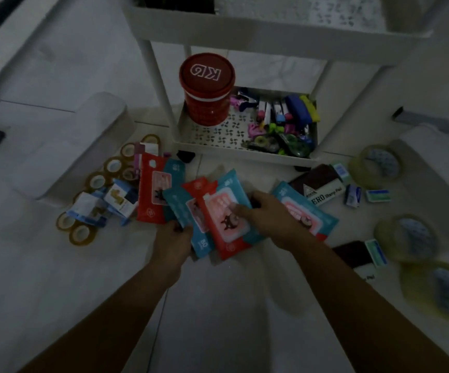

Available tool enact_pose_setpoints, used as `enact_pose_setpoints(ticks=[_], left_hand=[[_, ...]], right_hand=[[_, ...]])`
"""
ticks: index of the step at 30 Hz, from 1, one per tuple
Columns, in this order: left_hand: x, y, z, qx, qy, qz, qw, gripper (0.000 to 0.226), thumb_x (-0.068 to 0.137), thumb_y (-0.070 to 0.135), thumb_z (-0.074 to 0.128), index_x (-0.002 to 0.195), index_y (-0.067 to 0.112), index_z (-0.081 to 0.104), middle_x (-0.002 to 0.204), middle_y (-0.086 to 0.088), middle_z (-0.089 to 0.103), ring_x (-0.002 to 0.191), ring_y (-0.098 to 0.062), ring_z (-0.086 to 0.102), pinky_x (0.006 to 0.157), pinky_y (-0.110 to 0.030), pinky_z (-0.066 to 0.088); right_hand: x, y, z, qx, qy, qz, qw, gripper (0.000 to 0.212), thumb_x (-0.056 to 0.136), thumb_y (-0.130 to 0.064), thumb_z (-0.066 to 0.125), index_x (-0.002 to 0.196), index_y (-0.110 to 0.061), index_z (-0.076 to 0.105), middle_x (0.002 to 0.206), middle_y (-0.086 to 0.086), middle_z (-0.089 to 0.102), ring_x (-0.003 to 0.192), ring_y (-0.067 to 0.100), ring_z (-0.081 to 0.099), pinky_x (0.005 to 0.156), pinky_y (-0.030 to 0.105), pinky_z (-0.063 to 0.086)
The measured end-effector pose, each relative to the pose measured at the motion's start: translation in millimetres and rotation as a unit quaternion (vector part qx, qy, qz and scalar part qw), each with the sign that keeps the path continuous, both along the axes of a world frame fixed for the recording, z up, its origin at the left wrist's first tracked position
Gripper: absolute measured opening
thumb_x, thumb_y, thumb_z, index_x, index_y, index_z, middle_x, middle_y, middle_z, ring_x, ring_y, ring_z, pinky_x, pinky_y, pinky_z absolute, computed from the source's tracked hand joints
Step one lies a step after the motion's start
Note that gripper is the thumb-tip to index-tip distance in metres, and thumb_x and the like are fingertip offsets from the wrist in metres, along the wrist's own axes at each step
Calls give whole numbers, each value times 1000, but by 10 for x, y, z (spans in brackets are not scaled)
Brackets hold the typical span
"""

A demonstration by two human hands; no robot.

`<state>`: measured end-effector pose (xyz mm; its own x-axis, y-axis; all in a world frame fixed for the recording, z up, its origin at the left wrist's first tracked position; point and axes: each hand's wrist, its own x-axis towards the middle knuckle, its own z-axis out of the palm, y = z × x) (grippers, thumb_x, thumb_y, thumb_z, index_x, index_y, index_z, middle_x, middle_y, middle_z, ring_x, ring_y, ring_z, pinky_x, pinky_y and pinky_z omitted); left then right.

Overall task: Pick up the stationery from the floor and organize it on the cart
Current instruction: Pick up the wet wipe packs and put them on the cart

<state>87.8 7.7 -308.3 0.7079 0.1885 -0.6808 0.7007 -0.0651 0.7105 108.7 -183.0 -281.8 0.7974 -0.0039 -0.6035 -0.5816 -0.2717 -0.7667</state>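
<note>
Dim and underexposed, with a cool grey cast over the pale floor (218,319). Light is flat and even. The red and teal packets (218,211) show clear colour. Wide-angle distortion bends the cart (271,36) at the top edge; the large tape rolls (411,289) at the right edge smear, and print is soft.

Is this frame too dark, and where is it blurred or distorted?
Head view: dim throughout; the large tape rolls at lower right smear into blur; the cart posts slant from wide-angle distortion; packets between left hand and right hand, and the red tub, read clearly.
</note>
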Motion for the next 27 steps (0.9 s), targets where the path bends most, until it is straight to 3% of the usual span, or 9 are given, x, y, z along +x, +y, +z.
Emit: enact_pose_setpoints(ticks=[2, 7, 9, 13, 16, 19, 22, 25, 27], left_hand=[[-24, -85, 7, -5, -12, -21, 1000, 15, 94, 16, 56, 107, 9, 62, 107, -10, 69, 94, -27, 67, 87, -48, 54], [-115, -306, 26, -45, -7, -74, 996, 9, 95, 18, 55, 101, 15, 61, 109, -9, 69, 96, -28, 68, 87, -50, 54], [-146, -343, 10, -38, -11, -86, 995, 7, 95, 17, 55, 96, 21, 61, 109, -9, 69, 95, -28, 68, 87, -51, 54], [-149, -365, 65, -12, -33, -90, 995, 10, 95, 16, 54, 95, 25, 59, 108, -7, 70, 92, -25, 69, 83, -47, 56], [-91, -338, 181, 36, -85, -89, 992, 10, 97, 18, 51, 102, 19, 58, 104, -6, 69, 89, -22, 69, 76, -39, 57], [30, -243, 256, 156, -165, -119, 967, 17, 97, 24, 49, 104, 16, 62, 101, -4, 68, 91, -23, 66, 83, -45, 55], [236, -95, 306, 342, -212, -141, 905, 19, 91, 28, 51, 100, 17, 66, 106, -5, 63, 102, -27, 57, 98, -53, 41], [429, 61, 360, 472, -170, -171, 848, 26, 88, 29, 55, 110, 19, 66, 138, -15, 40, 128, -39, 33, 109, -57, 20], [528, 174, 377, 493, -137, -182, 840, 29, 88, 29, 54, 115, 24, 64, 145, -16, 31, 135, -40, 23, 112, -59, 14]], right_hand=[[-60, -261, 121, -21, -22, -1, 1000, 30, 85, -36, 70, 106, -16, 67, 99, 3, 74, 87, 19, 72, 83, 42, 58], [-171, -845, 351, -186, -34, 89, 978, 16, 91, -35, 63, 96, -19, 64, 89, 0, 71, 73, 9, 70, 65, 24, 57], [-193, -960, 270, -228, -8, 106, 968, 33, 88, -40, 65, 103, -11, 63, 95, 5, 71, 80, 18, 70, 73, 38, 59], [-280, -990, 16, -312, 20, 133, 940, 92, 49, -88, 60, 112, -20, 56, 112, 2, 61, 97, 20, 61, 86, 47, 52], [-308, -887, -6, -382, 25, 131, 914, 87, 59, -70, 74, 126, -22, 44, 121, 4, 48, 111, 24, 49, 96, 45, 41], [-291, -853, -6, -293, 12, 64, 954, 85, 58, -47, 87, 122, -23, 36, 125, 7, 51, 106, 23, 58, 86, 44, 54], [-246, -868, 32, -223, 33, 48, 973, 85, 60, -35, 89, 123, -23, 33, 116, 0, 56, 98, 20, 63, 72, 35, 56], [-227, -835, 134, -127, 40, 24, 991, 51, 70, -28, 83, 113, -18, 56, 97, -4, 68, 84, 14, 68, 67, 27, 52], [-240, -807, 140, -17, 42, -33, 998, 40, 71, -24, 81, 107, -17, 64, 94, 3, 74, 84, 21, 72, 75, 38, 57]])
